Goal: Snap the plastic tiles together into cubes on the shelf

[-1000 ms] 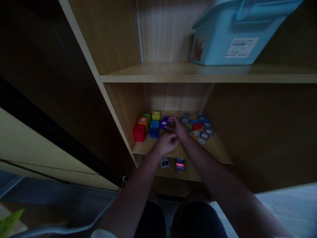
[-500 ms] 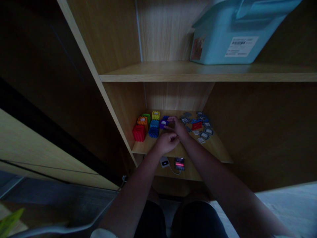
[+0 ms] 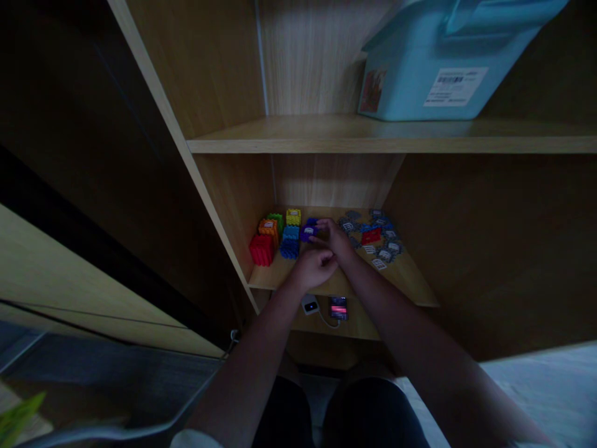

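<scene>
A small stack of purple plastic pieces (image 3: 308, 231) with a white label on top sits on the middle shelf. My right hand (image 3: 333, 238) reaches to its right side, thumb at the near edge and a finger at the far edge, gripping it. My left hand (image 3: 316, 267) is just in front, fingers curled closed, against the right wrist; what it holds, if anything, is hidden. Left of the purple stack stand stacks of red (image 3: 262, 250), orange (image 3: 268, 228), green (image 3: 278, 220), yellow (image 3: 293, 217), light blue (image 3: 290, 233) and dark blue (image 3: 290, 249) pieces.
Grey pieces (image 3: 386, 254) lie scattered at the right around a red piece (image 3: 371, 236). On a lower ledge are a white device (image 3: 310, 305) and a cabled phone (image 3: 338, 308). A light-blue bin (image 3: 420, 68) stands on the upper shelf (image 3: 289, 146). Cabinet walls flank both sides.
</scene>
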`<state>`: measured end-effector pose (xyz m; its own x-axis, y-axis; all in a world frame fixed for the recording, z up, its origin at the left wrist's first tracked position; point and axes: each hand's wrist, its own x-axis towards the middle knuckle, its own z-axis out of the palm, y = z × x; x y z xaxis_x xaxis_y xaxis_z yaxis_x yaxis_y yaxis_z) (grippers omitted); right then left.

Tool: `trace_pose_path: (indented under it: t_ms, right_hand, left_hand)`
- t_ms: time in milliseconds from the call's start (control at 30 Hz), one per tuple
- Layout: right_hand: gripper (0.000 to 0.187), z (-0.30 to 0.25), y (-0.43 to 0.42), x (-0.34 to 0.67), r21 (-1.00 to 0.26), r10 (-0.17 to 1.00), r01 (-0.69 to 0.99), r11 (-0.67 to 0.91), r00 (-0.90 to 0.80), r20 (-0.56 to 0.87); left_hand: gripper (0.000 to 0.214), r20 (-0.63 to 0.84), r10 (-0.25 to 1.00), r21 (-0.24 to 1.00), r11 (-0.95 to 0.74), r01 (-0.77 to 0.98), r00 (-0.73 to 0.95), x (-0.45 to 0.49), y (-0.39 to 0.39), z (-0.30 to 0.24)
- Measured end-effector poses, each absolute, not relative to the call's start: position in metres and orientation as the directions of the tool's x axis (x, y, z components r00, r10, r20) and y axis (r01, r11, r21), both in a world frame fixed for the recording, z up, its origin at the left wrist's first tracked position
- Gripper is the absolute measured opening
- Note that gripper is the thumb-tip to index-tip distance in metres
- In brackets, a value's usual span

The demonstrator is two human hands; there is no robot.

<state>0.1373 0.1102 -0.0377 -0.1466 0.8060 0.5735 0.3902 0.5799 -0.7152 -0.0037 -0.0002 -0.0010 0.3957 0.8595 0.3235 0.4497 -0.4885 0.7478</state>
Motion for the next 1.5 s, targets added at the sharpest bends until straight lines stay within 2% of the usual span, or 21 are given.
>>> trace_pose_path:
  t_ms: [933,1500]
  right_hand:
    - [0.062,-0.034,0.106,0.139,-0.702,0.799,0.398,0.591,-0.166,0.578]
    - [0.026,-0.013,0.080,0.143,-0.576,0.749,0.587,0.569,-0.081,0.657]
  left_hand:
    - [0.031,0.333,0.851,0.752,-0.500,0.429,0.407,-0.004,0.000,-0.002]
    - [0.034,0.318,0.869,0.774,-0.469,0.426,0.379,-0.004,-0.002,0.004]
